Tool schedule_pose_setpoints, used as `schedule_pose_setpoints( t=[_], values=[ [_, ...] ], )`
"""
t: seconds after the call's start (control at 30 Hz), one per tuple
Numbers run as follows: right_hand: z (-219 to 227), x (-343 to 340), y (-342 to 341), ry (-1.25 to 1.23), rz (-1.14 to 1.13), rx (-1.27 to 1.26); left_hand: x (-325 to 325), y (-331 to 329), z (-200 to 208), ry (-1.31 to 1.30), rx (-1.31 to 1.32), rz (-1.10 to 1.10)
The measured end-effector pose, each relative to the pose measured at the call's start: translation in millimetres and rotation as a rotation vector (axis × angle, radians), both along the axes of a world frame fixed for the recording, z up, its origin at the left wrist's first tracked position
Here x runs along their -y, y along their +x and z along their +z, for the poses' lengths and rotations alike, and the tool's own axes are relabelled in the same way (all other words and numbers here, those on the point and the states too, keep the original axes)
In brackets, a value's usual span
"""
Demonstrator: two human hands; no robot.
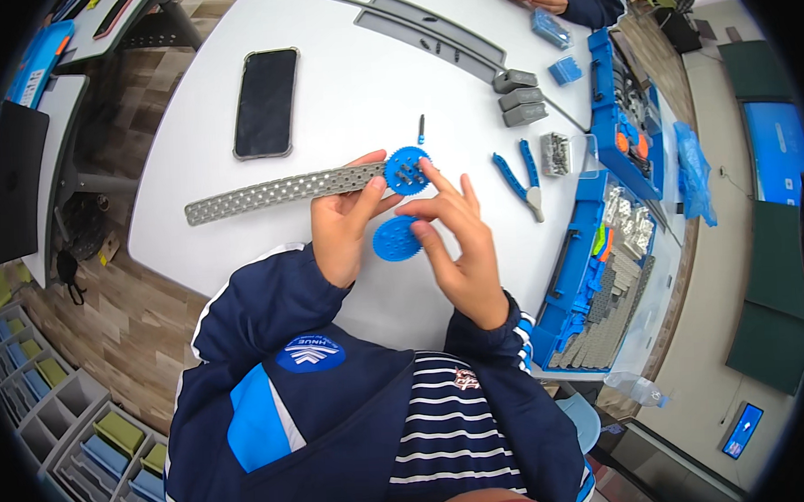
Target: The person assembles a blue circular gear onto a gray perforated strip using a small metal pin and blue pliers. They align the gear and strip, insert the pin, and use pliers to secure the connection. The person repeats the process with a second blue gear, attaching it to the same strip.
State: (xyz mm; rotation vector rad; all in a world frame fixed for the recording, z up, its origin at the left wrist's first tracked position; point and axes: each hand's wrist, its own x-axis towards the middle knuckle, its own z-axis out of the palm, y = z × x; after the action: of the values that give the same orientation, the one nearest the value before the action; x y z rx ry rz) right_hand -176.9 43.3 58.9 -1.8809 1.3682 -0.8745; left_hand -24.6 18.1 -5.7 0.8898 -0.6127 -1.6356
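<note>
Tabletop (183,162): left fingers (369,200) clamp one beam (283,192); right fingers (435,249), apparently, one of two gears (394,240).

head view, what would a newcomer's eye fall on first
Probably a bright blue gear at the right end of the long gray perforated beam in the left hand, with a second blue gear just below, in the right hand. Next, the dark phone at upper left on the white table and the blue boxes at right.

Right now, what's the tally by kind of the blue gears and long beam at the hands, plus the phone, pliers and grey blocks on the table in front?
Blue gears: 2
Long perforated beam: 1
Phone: 1
Pliers: 1
Grey blocks: 3
Total: 8
</note>
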Motion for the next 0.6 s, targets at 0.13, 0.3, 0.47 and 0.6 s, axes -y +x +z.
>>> schedule_pose_setpoints(
  t=[0.13, 0.3, 0.47, 0.6],
  values=[
    [-2.0, -3.9, -0.4, -0.118, 0.009, 0.026, 0.3, 0.9, -0.6, 0.019, 0.040, 0.024],
    [-3.2, -7.2, -0.4, -0.025, 0.048, 0.002, 4.8, 0.3, -4.5, 0.020, 0.029, 0.027],
    [-9.5, -6.4, -1.9, -0.104, -0.056, 0.135, 3.5, 2.4, -6.4, -0.025, 0.037, 0.011],
    [-17.4, -9.2, -0.6, -0.132, -0.258, 0.344, 2.2, 2.9, -8.4, 0.063, 0.085, -0.015]
  ],
)
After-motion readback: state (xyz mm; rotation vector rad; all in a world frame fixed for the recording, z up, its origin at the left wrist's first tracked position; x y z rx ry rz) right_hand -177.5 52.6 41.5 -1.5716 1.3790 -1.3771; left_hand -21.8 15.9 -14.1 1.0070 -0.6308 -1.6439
